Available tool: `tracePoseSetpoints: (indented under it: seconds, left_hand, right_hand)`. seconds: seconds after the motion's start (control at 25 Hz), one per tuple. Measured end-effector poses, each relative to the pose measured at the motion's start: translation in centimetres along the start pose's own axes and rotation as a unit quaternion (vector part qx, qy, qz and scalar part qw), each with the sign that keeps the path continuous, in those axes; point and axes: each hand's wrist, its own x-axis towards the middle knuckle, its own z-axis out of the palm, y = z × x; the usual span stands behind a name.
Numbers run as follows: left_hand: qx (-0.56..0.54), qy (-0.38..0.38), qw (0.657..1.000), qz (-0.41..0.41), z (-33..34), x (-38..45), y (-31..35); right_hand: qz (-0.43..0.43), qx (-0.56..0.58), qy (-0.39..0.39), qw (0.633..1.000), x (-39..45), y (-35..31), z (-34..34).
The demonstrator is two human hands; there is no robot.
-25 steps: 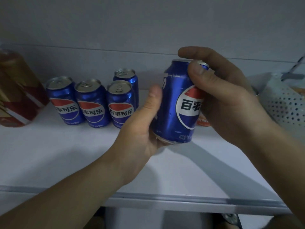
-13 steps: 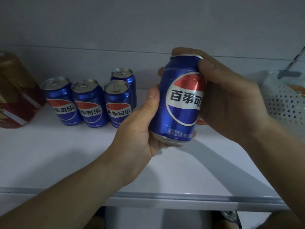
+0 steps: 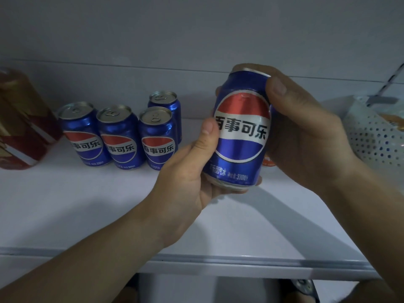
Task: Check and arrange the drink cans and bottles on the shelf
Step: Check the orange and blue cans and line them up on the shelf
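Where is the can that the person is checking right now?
In the head view the held can is right of centre, lifted above the white shelf, gripped between the left hand and right hand, right of the four standing cans.

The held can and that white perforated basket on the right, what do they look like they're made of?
The held can looks like thin metal, probably aluminium: glossy blue printed wall with streaky highlights and a bare silver rim at top and bottom. The basket looks like matte white plastic, judging by its dull, even surface and rows of small round holes, though painted metal can't be ruled out.
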Motion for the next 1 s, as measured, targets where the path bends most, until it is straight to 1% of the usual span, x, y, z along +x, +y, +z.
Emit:
tracePoseSetpoints:
  seconds: [0.08, 0.12, 0.2, 0.28, 0.48, 0.6, 0.68, 0.8, 1.0]
  left_hand:
    - [-0.031, -0.008, 0.999, -0.016, -0.2, -0.2, 0.2]
    - [-0.035, -0.013, 0.999, -0.015, -0.1, -0.3, 0.3]
    - [-0.013, -0.014, 1.0, 0.005, -0.1, -0.5, 0.4]
    - [-0.002, 0.005, 1.0, 0.015, 0.0, -0.4, 0.3]
    - [-0.011, 0.028, 1.0, 0.006, 0.3, -0.2, 0.3]
    - [-0.018, 0.025, 1.0, -0.007, 0.5, -0.3, 0.6]
    - [0.011, 0.016, 1.0, -0.016, 0.4, -0.6, 1.0]
    - [0.059, 0.011, 0.998, -0.006, 0.5, -0.8, 1.3]
    - [0.035, 0.007, 0.999, -0.035, 0.4, -0.6, 0.8]
  right_hand:
    - [-0.006, 0.008, -0.009, 1.0, -0.1, -0.1, 0.1]
    - [-0.015, 0.003, 0.0, 1.0, -0.2, -0.1, 0.2]
    - [-0.027, -0.013, 0.026, 0.999, -0.2, -0.1, 0.4]
    - [-0.024, -0.023, 0.035, 0.999, -0.2, -0.1, 0.6]
    - [0.001, -0.008, 0.027, 1.0, -0.1, -0.1, 0.3]
    - [0.001, 0.015, 0.0, 1.0, -0.2, -0.2, 0.4]
    - [-0.013, 0.022, 0.013, 1.0, -0.3, -0.4, 0.5]
    - [-0.028, 0.009, 0.03, 0.999, -0.2, -0.5, 0.6]
    - [0.024, 0.043, 0.007, 0.999, 0.0, -0.5, 0.3]
